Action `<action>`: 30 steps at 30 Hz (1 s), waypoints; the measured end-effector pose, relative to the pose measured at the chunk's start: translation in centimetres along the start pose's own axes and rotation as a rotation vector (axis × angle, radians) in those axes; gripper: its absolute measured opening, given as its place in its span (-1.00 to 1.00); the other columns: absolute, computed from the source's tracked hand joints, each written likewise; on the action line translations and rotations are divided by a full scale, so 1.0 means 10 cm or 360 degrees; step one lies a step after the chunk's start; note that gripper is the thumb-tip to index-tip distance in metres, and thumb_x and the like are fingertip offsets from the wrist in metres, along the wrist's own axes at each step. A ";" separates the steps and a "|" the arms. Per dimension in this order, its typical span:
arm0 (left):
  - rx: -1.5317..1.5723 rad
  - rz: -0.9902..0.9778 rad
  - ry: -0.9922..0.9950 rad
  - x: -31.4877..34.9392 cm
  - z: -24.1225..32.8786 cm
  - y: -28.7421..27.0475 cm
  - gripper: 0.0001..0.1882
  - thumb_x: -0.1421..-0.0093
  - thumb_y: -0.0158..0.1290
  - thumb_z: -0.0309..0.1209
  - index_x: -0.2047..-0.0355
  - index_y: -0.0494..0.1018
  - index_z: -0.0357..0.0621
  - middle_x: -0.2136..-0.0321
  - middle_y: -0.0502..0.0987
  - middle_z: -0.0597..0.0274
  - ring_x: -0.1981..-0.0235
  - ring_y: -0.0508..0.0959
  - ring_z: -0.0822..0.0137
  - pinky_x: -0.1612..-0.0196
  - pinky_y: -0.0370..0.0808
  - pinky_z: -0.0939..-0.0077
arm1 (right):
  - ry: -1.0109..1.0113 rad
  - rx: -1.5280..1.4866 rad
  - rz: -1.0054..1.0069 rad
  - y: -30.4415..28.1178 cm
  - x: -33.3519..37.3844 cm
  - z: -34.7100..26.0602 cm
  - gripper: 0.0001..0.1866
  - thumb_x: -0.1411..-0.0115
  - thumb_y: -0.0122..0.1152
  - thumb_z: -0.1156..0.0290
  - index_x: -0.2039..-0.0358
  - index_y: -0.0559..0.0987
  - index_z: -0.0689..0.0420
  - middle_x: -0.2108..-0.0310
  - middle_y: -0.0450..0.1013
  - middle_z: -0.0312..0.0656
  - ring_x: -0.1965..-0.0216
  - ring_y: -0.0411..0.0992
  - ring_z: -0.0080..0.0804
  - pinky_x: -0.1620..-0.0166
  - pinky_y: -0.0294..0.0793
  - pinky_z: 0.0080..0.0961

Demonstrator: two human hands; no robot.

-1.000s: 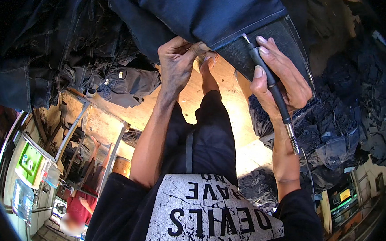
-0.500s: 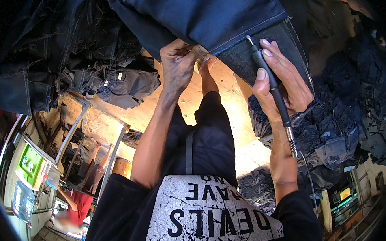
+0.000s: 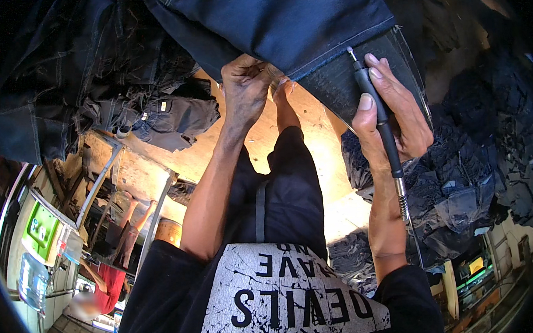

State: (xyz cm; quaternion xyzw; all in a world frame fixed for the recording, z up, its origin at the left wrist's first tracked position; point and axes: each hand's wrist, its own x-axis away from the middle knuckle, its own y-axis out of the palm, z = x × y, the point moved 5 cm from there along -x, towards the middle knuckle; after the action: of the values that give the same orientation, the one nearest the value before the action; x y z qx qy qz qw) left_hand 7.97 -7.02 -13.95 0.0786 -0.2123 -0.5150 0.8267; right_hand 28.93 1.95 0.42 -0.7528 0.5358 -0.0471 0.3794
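Note:
A dark blue denim garment [image 3: 270, 20] lies stretched at the top, its stitched hem running slantwise over a dark, flat, worn panel [image 3: 328, 84]. At the hem's lower left corner, my left hand [image 3: 241, 88] is closed on the cloth edge, its fingertips partly hidden. My right hand [image 3: 403, 118] grips a slim black rotary tool [image 3: 380, 114] like a pen, over the panel. The tool's small pale round tip sits at or very close to the hem; contact cannot be made out. A thin cable trails from its sprung lower end. Along the hem left of the tip, the edge looks lighter and fuzzy.
Dark garments [image 3: 172, 120] heap up at the left, and more stacked dark cloth [image 3: 457, 185] fills the right. A metal-framed rack stands lower left, near a green tray [image 3: 41, 229] and a clear water bottle [image 3: 32, 281]. Another person in a red top [image 3: 110, 286] sits there.
My right hand has shifted the rotary tool slightly right along the hem, and its cable has swung. The hem left of the tip looks fuzzier. My left hand stays in place.

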 end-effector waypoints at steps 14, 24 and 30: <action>-0.0182 0.0049 -0.0099 -0.04 -0.16 -0.11 -0.81 -0.08 0.06 -0.83 0.45 0.56 -0.31 0.49 0.62 0.41 0.43 0.53 0.65 0.36 0.45 0.66 | 0.0058 -0.0016 0.0095 0.00 0.00 0.03 -0.67 -0.21 0.33 0.57 0.00 0.74 0.29 0.00 0.69 0.12 -0.09 0.67 0.05 -0.24 0.63 -0.07; -0.0237 0.0135 -0.0197 -0.04 -0.07 0.01 -0.83 -0.03 0.20 -0.83 0.43 0.61 -0.33 0.50 0.65 0.32 0.48 0.57 0.62 0.41 0.47 0.66 | 0.0137 0.0039 0.0136 -0.02 -0.01 0.02 -0.68 -0.25 0.33 0.54 -0.02 0.74 0.27 0.00 0.70 0.09 -0.11 0.67 0.00 -0.26 0.60 -0.14; -0.0105 0.0191 0.0087 -0.07 -0.34 -0.13 -0.81 -0.01 0.27 -0.83 0.39 0.64 -0.34 0.43 0.68 0.30 0.45 0.57 0.61 0.38 0.45 0.69 | 0.0169 0.0058 0.0154 -0.03 0.02 0.04 -0.68 -0.28 0.35 0.49 -0.03 0.74 0.26 -0.01 0.70 0.09 -0.11 0.67 -0.05 -0.25 0.60 -0.12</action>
State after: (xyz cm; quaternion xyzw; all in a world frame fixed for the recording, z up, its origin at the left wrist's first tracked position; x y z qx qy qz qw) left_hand 8.10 -7.34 -17.68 0.0525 -0.1768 -0.4689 0.8638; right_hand 29.38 2.03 0.25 -0.7153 0.5900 -0.0783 0.3661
